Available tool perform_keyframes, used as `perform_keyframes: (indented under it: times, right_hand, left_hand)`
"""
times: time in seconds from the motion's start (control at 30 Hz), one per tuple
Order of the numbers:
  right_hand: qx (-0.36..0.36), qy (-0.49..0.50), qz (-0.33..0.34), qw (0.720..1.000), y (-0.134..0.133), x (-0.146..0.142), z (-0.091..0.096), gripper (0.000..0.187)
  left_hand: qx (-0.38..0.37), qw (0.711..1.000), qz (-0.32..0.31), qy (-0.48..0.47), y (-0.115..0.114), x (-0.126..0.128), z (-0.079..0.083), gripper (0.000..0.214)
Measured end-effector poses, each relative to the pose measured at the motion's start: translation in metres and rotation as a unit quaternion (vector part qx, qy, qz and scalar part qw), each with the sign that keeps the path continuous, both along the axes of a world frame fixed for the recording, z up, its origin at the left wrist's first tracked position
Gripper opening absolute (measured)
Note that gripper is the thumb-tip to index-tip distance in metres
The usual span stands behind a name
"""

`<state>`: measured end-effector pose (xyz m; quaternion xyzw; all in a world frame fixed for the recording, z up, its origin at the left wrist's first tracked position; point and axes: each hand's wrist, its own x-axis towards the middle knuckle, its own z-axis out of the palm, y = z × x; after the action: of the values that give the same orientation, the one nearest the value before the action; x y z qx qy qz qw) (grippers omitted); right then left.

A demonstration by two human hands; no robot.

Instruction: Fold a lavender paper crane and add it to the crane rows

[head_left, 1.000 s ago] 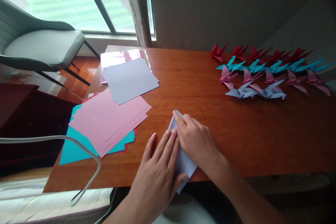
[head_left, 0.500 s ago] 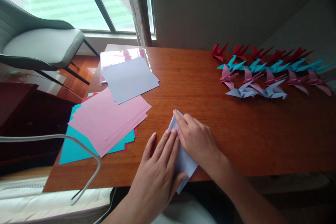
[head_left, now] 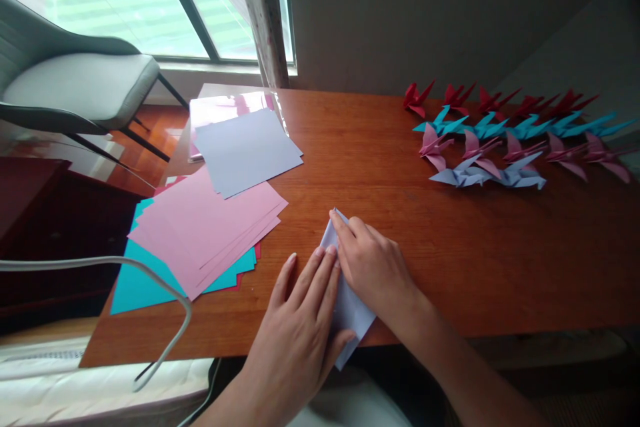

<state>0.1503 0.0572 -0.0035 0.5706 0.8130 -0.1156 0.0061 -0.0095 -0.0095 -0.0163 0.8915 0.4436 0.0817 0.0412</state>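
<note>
Several folded birds point(head_left: 527, 127) stand right of the hands point(head_left: 373, 263), loose sheets point(head_left: 210, 227) left.

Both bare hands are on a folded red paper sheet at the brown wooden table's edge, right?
Not red: the head view shows both bare hands on a folded pale lilac paper sheet at the edge of the brown wooden table.

No readable text or signs anywhere.

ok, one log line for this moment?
left hand: on folded paper | right hand: touching its far tip | folded paper: overhanging near edge of table
</note>
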Motion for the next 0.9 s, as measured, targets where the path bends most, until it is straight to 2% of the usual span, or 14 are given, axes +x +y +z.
perform_keyframes:
  times: [0.53,0.9]
  right_hand:
    - [0.021,-0.015,-0.028,0.999,0.0019,-0.0044,-0.0038,0.05]
    - [0.026,-0.01,-0.012,1.0,-0.0003,-0.0017,-0.0044,0.052]
  left_hand:
    - [-0.016,1.0,0.001,0.003,-0.0011,-0.0003,0.0006,0.07]
    - [-0.012,1.0,-0.001,0.003,-0.0006,0.0,0.0017,0.069]
